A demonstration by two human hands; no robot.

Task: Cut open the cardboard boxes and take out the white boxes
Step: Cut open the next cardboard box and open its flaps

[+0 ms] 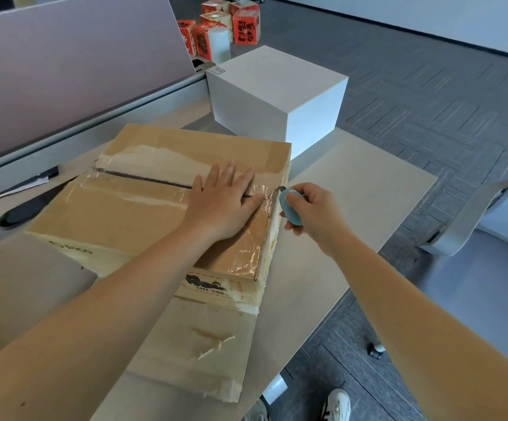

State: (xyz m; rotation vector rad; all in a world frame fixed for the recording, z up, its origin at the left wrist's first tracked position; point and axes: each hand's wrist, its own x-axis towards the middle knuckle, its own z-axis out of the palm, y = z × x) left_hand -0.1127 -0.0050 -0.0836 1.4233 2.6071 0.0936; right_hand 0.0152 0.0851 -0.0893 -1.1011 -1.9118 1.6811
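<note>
A taped brown cardboard box (143,208) lies on the table, its centre seam slit along the left part. My left hand (225,202) presses flat on its top near the right end, fingers spread. My right hand (313,214) grips a small blue box cutter (289,206), whose blade tip touches the taped right top edge of the box beside my left fingertips. A white box (277,95) stands on the table behind the cardboard box, apart from it.
A flattened cardboard piece (204,350) lies under the box toward me. Another cardboard piece (12,287) sits at the left. A pink partition (73,65) bounds the table's far side. Red printed boxes (219,25) are stacked on the floor beyond. The table edge (404,226) runs on the right.
</note>
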